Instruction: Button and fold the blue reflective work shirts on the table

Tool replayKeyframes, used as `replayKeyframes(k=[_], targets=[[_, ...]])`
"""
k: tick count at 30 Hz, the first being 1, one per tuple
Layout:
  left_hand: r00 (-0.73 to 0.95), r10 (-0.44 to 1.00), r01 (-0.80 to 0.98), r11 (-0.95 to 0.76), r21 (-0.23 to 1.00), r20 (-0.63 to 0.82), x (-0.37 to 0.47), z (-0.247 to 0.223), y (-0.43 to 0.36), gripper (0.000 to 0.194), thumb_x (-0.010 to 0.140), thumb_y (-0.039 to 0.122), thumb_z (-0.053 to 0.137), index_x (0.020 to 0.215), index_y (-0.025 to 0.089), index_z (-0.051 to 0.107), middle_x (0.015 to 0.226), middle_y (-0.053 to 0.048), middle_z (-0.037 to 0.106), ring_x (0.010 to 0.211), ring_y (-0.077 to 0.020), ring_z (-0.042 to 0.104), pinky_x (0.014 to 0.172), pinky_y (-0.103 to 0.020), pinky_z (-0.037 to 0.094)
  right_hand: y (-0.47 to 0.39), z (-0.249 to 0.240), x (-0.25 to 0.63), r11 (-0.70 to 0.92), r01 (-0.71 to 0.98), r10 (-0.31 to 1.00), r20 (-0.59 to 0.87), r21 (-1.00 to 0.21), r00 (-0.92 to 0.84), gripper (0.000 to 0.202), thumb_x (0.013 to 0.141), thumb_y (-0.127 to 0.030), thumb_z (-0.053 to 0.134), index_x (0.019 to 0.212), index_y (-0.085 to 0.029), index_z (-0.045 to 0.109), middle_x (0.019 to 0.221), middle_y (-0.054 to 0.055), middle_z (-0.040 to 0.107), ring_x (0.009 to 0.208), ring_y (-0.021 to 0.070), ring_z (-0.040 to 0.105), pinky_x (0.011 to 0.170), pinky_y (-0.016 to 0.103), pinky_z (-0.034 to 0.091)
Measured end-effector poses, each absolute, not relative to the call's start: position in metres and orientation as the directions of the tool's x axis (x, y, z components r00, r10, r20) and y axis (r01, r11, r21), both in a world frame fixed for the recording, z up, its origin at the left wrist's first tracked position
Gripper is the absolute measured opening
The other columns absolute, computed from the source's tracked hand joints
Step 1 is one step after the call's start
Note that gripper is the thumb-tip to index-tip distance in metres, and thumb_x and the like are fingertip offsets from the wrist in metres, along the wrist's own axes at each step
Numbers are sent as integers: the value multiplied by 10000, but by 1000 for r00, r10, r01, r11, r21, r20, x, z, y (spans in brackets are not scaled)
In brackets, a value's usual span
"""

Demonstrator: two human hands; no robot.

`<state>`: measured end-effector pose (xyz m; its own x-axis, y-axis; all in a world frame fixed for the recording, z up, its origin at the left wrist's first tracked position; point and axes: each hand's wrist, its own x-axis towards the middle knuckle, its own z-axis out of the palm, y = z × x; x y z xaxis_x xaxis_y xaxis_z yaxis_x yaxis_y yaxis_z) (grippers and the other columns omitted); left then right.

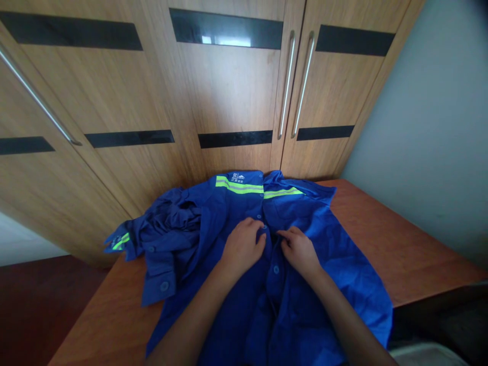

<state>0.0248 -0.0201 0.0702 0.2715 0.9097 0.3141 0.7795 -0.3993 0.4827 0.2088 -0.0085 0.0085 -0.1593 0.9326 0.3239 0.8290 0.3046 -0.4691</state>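
A blue work jacket (244, 284) with yellow-green reflective stripes and a white chest logo lies spread front side up. My left hand (244, 244) is closed on its front edge, thumb and forefinger beside a small button (264, 227). Just to the right, my right hand (299, 249) has its fingers curled on the opposite front edge. A dark gap in the cloth shows between the hands, and another button (276, 270) sits below it. The jacket's left-side sleeve (158, 269) is bunched up with its cuff toward me. My fingertips partly hide the cloth they grip.
Under the jacket is a reddish-brown wooden table (366, 229). Its far edge meets a wooden wardrobe (236, 86) with black strips and long metal handles (303, 84). A grey wall (430, 137) rises on the right. A pale curved object (427, 354) shows at bottom right.
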Motion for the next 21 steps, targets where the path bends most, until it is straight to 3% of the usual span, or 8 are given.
replayKeyframes(k=[3, 7, 11, 16, 18, 21], targets=[[320, 896, 797, -431, 423, 308, 30, 60, 0, 284, 882, 242, 506, 1126, 191, 643, 1079, -97, 633, 1034, -239, 577, 947, -350, 421, -10, 9, 211, 321, 817, 929, 328, -478, -172, 369, 826, -99, 484, 1071, -250, 715, 898, 35, 625, 819, 153, 614, 756, 234, 468], [350, 912, 794, -410, 448, 215, 33, 36, 9, 177, 812, 148, 560, 914, 204, 694, 912, -62, 650, 904, -216, 612, 836, -316, 462, -13, 12, 214, 299, 844, 917, 377, -444, -127, 270, 864, -143, 501, 1018, -235, 704, 873, 33, 634, 803, 164, 607, 722, 252, 455], [329, 924, 778, -383, 498, 197, 29, 22, 5, 209, 724, 79, 617, 876, 207, 682, 828, -26, 631, 761, -174, 602, 718, -272, 458, -13, 10, 217, 264, 880, 917, 384, -394, -104, 109, 837, -180, 575, 855, -227, 672, 808, 30, 636, 788, 179, 601, 682, 260, 433], [262, 937, 748, -348, 565, 231, 25, 22, 2, 149, 771, 128, 598, 872, 221, 658, 770, 6, 600, 712, -144, 571, 675, -247, 439, -6, 4, 214, 203, 815, 959, 279, -543, -52, 46, 829, -247, 580, 854, -216, 603, 751, 5, 641, 694, 173, 618, 607, 251, 411], [250, 940, 691, -342, 637, 233, 24, 21, 4, 137, 797, 159, 576, 878, 222, 666, 781, 6, 597, 698, -131, 577, 659, -233, 453, -3, 3, 211, 237, 743, 960, 269, -626, -80, 83, 834, -223, 541, 895, -214, 597, 712, -13, 631, 641, 164, 608, 590, 248, 416], [237, 959, 448, -250, 858, 155, 24, 13, 8, 158, 803, 209, 550, 862, 198, 697, 793, -4, 594, 611, -108, 595, 575, -214, 485, 0, 4, 205, 348, 631, 934, 317, -694, -166, 187, 838, -153, 468, 892, -218, 634, 749, -8, 652, 692, 160, 621, 657, 251, 454]])
